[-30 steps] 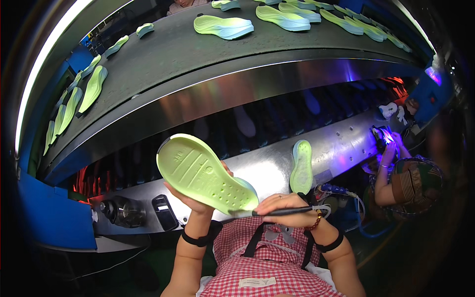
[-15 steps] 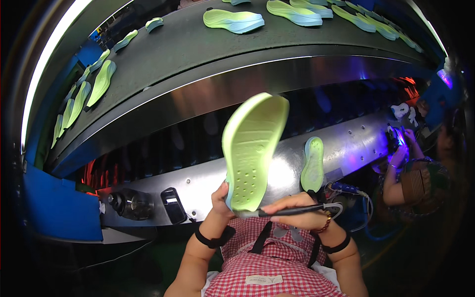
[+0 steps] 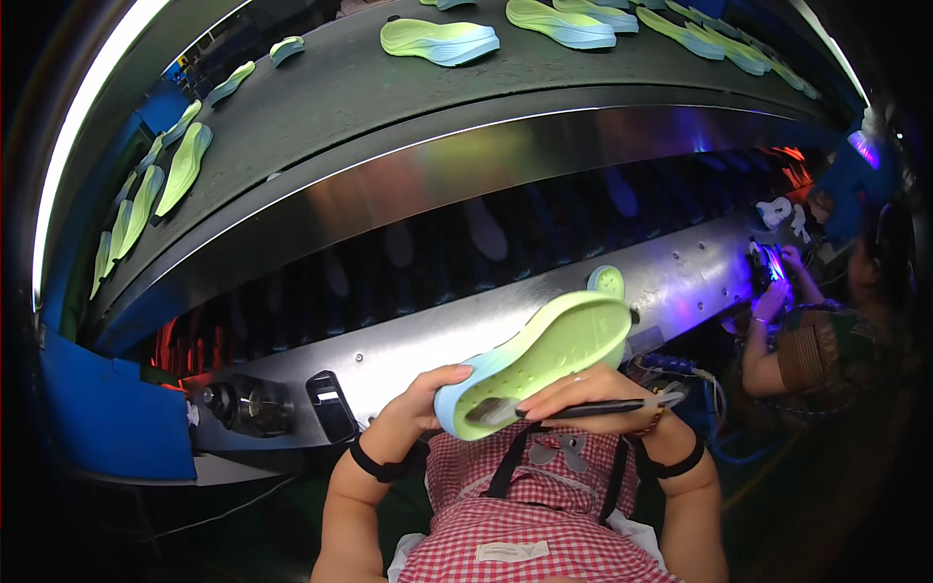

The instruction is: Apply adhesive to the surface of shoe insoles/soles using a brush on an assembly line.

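A green midsole with pale blue edges is tilted over the metal bench, its hollow inside facing up. My left hand grips it by the heel end, thumb on the rim. My right hand is closed around a slim black-handled brush with a cord or tube at its back end. The brush's greyish flat tip lies inside the heel, over the small holes. Partly hidden behind the held midsole, another green midsole lies on the bench.
Beyond the metal bench, a dark conveyor belt carries several green-blue midsoles. A dark-lidded clear jar and a phone are at left. A blue device with cables is at right. A co-worker's hands are under violet light.
The held midsole has come down and tipped, its toe swinging to the right. The brush tip has moved from the heel's edge to inside it. My view has shifted slightly.
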The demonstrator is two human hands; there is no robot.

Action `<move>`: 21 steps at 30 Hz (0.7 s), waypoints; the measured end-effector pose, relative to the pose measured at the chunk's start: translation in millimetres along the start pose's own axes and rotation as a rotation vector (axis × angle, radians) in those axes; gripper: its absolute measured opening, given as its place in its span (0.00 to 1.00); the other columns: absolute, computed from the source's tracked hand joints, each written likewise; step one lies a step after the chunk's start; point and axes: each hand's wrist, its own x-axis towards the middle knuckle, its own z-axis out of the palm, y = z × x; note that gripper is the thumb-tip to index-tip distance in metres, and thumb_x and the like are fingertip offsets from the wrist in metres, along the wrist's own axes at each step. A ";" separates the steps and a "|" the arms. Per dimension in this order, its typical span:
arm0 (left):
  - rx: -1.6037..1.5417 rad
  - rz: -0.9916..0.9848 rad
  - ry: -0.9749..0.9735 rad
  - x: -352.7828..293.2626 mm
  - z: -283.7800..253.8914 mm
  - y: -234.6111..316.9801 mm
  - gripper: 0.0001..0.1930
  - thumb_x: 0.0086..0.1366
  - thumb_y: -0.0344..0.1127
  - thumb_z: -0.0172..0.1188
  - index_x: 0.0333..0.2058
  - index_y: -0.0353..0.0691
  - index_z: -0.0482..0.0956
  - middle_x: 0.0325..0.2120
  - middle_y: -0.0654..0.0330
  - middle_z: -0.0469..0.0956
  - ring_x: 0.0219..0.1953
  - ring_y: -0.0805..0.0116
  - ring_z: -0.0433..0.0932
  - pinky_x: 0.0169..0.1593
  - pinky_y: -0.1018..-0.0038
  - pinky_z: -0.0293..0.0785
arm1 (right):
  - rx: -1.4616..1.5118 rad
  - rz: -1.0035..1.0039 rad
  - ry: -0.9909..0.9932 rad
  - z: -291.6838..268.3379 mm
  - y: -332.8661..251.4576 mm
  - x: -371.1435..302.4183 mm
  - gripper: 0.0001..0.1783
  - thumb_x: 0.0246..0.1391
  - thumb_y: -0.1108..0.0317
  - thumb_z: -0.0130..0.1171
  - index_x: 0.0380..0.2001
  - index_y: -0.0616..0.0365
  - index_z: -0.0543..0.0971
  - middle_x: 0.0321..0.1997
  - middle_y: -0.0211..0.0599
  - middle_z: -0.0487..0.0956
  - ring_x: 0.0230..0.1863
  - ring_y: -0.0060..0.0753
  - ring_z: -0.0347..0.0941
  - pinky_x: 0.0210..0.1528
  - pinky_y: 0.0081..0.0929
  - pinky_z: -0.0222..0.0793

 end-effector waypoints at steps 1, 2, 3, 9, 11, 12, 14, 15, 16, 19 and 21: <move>0.080 -0.041 0.018 0.9 4.3 3.6 0.28 0.58 0.43 0.49 0.52 0.29 0.61 0.46 0.46 0.69 0.44 0.59 0.74 0.46 0.69 0.72 | 0.008 -0.019 -0.091 -1.7 7.3 -1.4 0.12 0.42 0.77 0.58 0.35 0.60 0.77 0.39 0.41 0.78 0.42 0.35 0.74 0.45 0.27 0.70; 0.079 -0.038 0.018 -1.1 3.3 5.5 0.28 0.58 0.43 0.49 0.52 0.29 0.61 0.46 0.46 0.69 0.44 0.59 0.74 0.46 0.69 0.72 | 0.008 -0.019 -0.093 -3.5 5.8 -1.2 0.12 0.42 0.77 0.58 0.35 0.60 0.77 0.39 0.41 0.78 0.42 0.35 0.74 0.45 0.27 0.70; 0.142 -0.093 0.070 -3.1 1.7 7.3 0.29 0.56 0.43 0.51 0.52 0.29 0.62 0.46 0.47 0.70 0.45 0.59 0.73 0.48 0.69 0.69 | -0.024 -0.016 -0.144 -6.0 1.3 -1.9 0.12 0.42 0.77 0.58 0.35 0.60 0.77 0.39 0.41 0.78 0.42 0.35 0.74 0.45 0.26 0.70; 0.160 -0.035 0.095 -12.5 -3.8 6.9 0.32 0.54 0.47 0.51 0.52 0.30 0.61 0.45 0.46 0.70 0.44 0.59 0.74 0.45 0.71 0.72 | 0.029 0.070 -0.046 -10.5 7.7 -9.3 0.13 0.43 0.78 0.56 0.37 0.59 0.77 0.42 0.40 0.77 0.44 0.36 0.73 0.48 0.28 0.68; 0.172 -0.009 0.093 -16.4 -19.8 5.4 0.32 0.54 0.47 0.50 0.52 0.30 0.62 0.45 0.46 0.70 0.43 0.59 0.74 0.44 0.71 0.72 | 0.020 0.053 -0.075 -3.3 6.3 -17.9 0.14 0.43 0.78 0.57 0.37 0.59 0.77 0.42 0.41 0.76 0.44 0.36 0.73 0.48 0.27 0.68; 0.186 0.014 0.092 -18.2 -27.1 3.9 0.32 0.54 0.48 0.50 0.52 0.30 0.62 0.45 0.47 0.70 0.43 0.60 0.74 0.44 0.71 0.72 | 0.012 0.035 -0.102 -2.7 4.4 -18.5 0.14 0.42 0.79 0.57 0.37 0.59 0.78 0.43 0.42 0.76 0.44 0.35 0.73 0.48 0.27 0.69; 0.112 0.016 0.154 -22.5 -36.8 1.2 0.32 0.53 0.48 0.51 0.52 0.30 0.62 0.45 0.47 0.70 0.42 0.60 0.74 0.44 0.71 0.71 | -0.053 0.069 -0.152 -6.2 -2.9 -20.4 0.14 0.42 0.79 0.58 0.37 0.59 0.78 0.42 0.42 0.76 0.44 0.35 0.74 0.47 0.27 0.69; 0.088 0.048 0.119 -24.4 -41.6 0.2 0.32 0.53 0.48 0.51 0.52 0.30 0.62 0.45 0.47 0.71 0.42 0.61 0.74 0.45 0.71 0.70 | -0.013 0.030 -0.017 -4.6 -1.3 -19.9 0.14 0.42 0.79 0.58 0.36 0.59 0.78 0.41 0.42 0.77 0.44 0.35 0.74 0.47 0.26 0.70; 0.065 0.081 0.084 -26.7 -44.5 -0.7 0.32 0.53 0.48 0.51 0.52 0.30 0.62 0.44 0.47 0.71 0.42 0.61 0.74 0.46 0.71 0.70 | 0.027 -0.009 0.116 -3.0 0.2 -19.3 0.14 0.42 0.79 0.58 0.36 0.59 0.78 0.40 0.42 0.77 0.44 0.35 0.74 0.47 0.26 0.70; 0.209 0.187 0.262 -37.2 -14.0 6.3 0.33 0.51 0.47 0.51 0.52 0.29 0.62 0.44 0.47 0.71 0.42 0.60 0.73 0.46 0.71 0.69 | -0.079 0.051 0.143 -1.4 10.8 -23.2 0.14 0.42 0.79 0.58 0.36 0.59 0.78 0.40 0.42 0.77 0.43 0.36 0.74 0.47 0.25 0.69; 0.297 0.266 0.447 -46.1 7.1 7.0 0.35 0.48 0.48 0.52 0.51 0.28 0.63 0.43 0.47 0.72 0.42 0.60 0.73 0.45 0.72 0.68 | -0.014 0.063 0.027 -3.6 7.7 -25.7 0.14 0.41 0.80 0.58 0.35 0.60 0.78 0.41 0.42 0.77 0.43 0.35 0.74 0.47 0.25 0.69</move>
